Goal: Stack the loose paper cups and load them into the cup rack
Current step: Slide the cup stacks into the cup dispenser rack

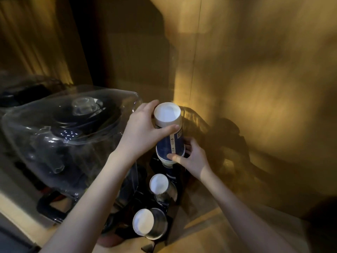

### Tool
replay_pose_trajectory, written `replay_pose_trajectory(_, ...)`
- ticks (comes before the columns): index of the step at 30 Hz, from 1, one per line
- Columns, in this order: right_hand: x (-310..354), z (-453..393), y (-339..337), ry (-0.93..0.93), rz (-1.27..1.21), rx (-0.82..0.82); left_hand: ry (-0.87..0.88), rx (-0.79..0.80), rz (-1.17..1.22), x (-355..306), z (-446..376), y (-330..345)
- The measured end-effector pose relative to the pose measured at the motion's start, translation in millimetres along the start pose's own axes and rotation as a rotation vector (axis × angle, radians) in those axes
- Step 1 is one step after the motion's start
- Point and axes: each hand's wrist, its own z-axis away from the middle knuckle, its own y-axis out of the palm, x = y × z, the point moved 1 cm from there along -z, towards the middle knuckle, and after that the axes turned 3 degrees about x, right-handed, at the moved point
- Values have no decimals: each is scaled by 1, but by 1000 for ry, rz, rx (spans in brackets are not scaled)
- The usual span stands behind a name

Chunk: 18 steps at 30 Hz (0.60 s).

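A stack of blue paper cups (170, 143) stands upside down, its white bottom facing up, over the far slot of the dark cup rack (160, 203). My left hand (144, 130) grips the top of the stack. My right hand (191, 156) holds the lower rims from the right side. Two more cup stacks sit in the rack nearer to me, the middle stack (160, 185) and the near stack (145, 223), both with white bottoms up.
A large clear plastic water jug (63, 136) lies on a stand just left of the rack. A yellow-lit wall (255, 106) rises close on the right. A pale wooden counter (209, 234) runs below the rack.
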Motion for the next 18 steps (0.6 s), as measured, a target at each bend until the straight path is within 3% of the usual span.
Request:
replay_pose_trajectory(10, -5, -5, -2, 21, 97, 51, -3, 19, -22, 16, -3, 16)
replay_pose_trajectory(18, 0, -2, -9, -160, 186, -59, -22, 44, 23, 27, -2, 39)
